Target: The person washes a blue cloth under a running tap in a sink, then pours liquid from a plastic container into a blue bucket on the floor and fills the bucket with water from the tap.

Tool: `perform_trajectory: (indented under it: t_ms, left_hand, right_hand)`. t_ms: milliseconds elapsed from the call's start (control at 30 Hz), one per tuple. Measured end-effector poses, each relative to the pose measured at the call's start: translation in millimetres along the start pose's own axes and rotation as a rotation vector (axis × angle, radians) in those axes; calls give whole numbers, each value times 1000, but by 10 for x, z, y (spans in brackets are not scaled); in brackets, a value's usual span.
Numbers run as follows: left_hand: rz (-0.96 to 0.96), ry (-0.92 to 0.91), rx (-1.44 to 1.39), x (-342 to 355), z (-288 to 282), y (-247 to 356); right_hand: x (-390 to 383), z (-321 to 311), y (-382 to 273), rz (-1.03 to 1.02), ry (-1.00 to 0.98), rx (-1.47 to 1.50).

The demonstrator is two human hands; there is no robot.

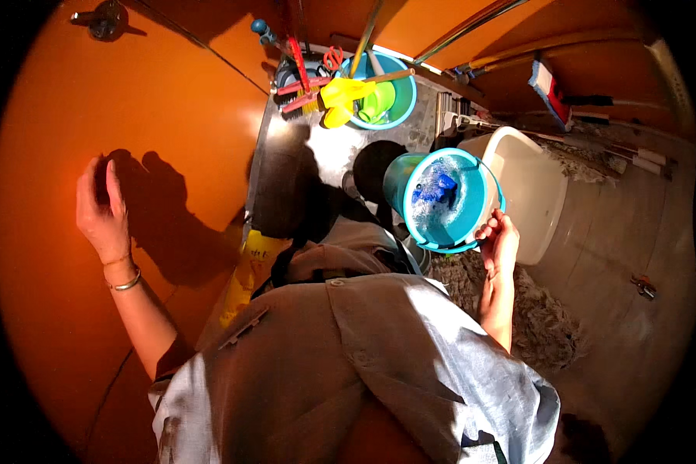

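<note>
My right hand (501, 240) is closed at the right rim of a light-blue bucket (398, 184), fingers curled round its handle (501, 189). Whether they also grip the rim cannot be told. The bucket tilts toward me, showing foamy water with a dark blue cloth (438, 188) in it. Beside it, partly hidden behind the bucket, is a cream plastic tub (535, 193). My left hand (104, 213) is raised in front of an orange panel (46, 271), holding nothing, thumb apart from the fingers. A bracelet (127, 281) circles that wrist.
Another blue bucket (410, 100) at the back holds yellow gloves (344, 97), a green item and sticks; brushes (301, 100) lie beside it. A shaggy mop (545, 317) lies right of me. A red-and-white brush head (549, 93) leans far right. Yellow plastic (249, 271) stands low left.
</note>
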State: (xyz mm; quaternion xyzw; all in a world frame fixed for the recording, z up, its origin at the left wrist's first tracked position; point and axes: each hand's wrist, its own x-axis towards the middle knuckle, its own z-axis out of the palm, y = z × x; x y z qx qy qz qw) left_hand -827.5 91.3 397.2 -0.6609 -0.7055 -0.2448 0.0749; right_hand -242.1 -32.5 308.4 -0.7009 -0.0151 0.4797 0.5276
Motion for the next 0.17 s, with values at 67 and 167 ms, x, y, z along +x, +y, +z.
perform_trajectory:
  t_ms: [67,167]
  left_hand:
    - [15,-9,103,7,-3,-17]
    - [-19,-51,229,21,10,17]
  right_hand:
    - [15,70,89,24,55,-98]
    - [123,3,210,39,86,-207]
